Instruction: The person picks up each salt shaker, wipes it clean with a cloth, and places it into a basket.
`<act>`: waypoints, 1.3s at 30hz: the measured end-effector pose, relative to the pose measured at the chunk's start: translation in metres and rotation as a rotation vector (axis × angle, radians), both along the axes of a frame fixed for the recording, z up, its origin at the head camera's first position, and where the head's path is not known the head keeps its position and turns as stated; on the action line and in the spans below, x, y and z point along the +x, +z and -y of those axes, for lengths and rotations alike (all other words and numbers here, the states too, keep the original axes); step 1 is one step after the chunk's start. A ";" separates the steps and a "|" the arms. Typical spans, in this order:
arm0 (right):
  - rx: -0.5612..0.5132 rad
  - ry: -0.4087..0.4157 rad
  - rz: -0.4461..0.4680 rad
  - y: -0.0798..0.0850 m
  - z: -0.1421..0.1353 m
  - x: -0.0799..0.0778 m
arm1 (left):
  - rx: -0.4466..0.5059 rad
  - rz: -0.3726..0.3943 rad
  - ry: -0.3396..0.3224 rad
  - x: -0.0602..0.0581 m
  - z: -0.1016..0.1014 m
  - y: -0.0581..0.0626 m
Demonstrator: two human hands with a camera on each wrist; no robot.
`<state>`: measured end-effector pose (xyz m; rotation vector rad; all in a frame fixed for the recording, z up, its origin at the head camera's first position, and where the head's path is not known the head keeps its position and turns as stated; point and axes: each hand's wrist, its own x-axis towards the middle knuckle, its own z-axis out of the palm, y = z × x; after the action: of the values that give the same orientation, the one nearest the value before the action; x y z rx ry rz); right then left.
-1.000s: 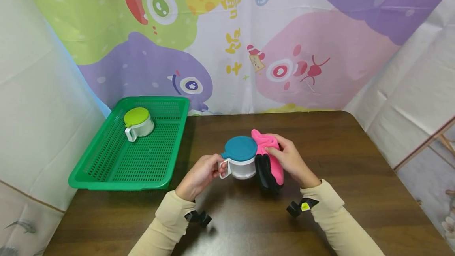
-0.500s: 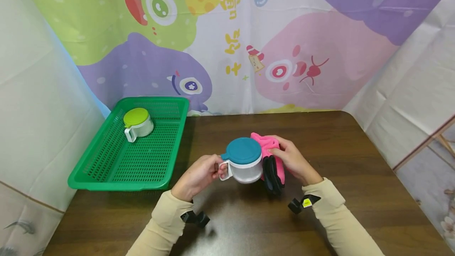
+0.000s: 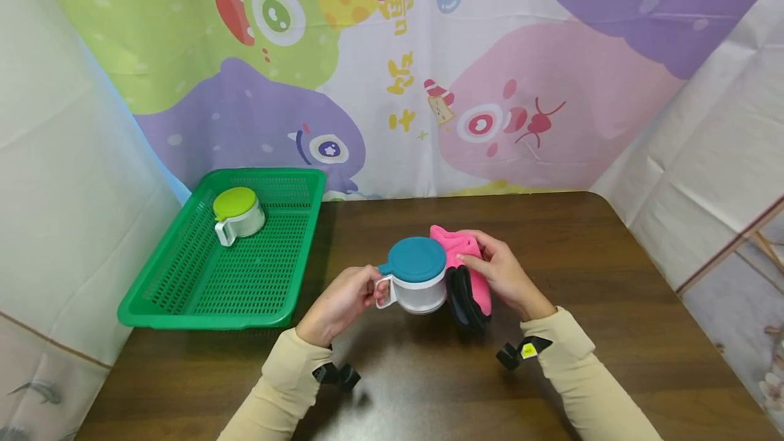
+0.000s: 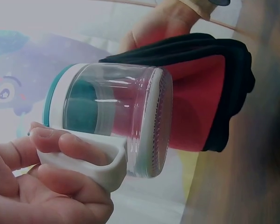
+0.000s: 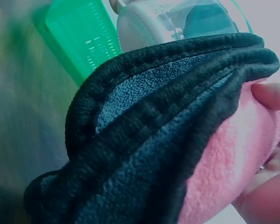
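My left hand [image 3: 343, 301] grips the white handle of a clear jar with a blue lid [image 3: 418, 260], held above the table. In the left wrist view the jar [image 4: 116, 107] lies sideways across the picture, its fingers curled through the handle loop. My right hand [image 3: 505, 274] pinches a folded pink cloth [image 3: 480, 288] with black edging, pressed against the jar's right side. The right wrist view shows the cloth's black-bound folds [image 5: 144, 116] and the thumb on its pink part. The right hand's other fingers are partly hidden behind the cloth.
A green plastic basket [image 3: 297, 278] stands at the left of the wooden table [image 3: 551, 216]. Inside it, near the back left, sits a similar jar with a lime-green lid [image 3: 235, 203]. A printed cartoon curtain [image 3: 392, 155] hangs behind the table.
The jar and cloth shifted slightly right, then a little back left, staying together. The left hand keeps its hold on the handle, and the right keeps its hold on the cloth.
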<state>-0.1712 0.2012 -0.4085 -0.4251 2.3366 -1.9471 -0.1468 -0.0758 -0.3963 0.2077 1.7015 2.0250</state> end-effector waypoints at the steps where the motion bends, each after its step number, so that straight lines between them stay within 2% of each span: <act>1: 0.002 -0.003 0.001 0.000 0.000 0.000 | -0.002 -0.003 0.001 0.000 0.000 -0.001; 16: 0.072 -0.029 -0.050 0.005 0.000 0.002 | -0.007 0.000 0.034 -0.005 -0.001 -0.005; 22: 0.082 -0.001 -0.062 0.006 0.001 0.003 | -0.022 -0.001 0.048 -0.007 -0.003 -0.008; 26: 0.082 -0.012 -0.065 0.008 0.001 0.003 | -0.026 0.001 0.061 -0.007 -0.003 -0.009; 35: 0.131 -0.059 -0.119 0.018 0.000 0.003 | -0.025 0.012 0.091 -0.008 -0.004 -0.008; 39: 0.145 -0.055 -0.179 0.024 -0.002 0.003 | -0.028 0.013 0.101 -0.008 -0.005 -0.006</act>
<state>-0.1678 0.2028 -0.3848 -0.5500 2.6053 -1.8148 -0.1546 -0.0713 -0.4023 0.1013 1.7639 2.0682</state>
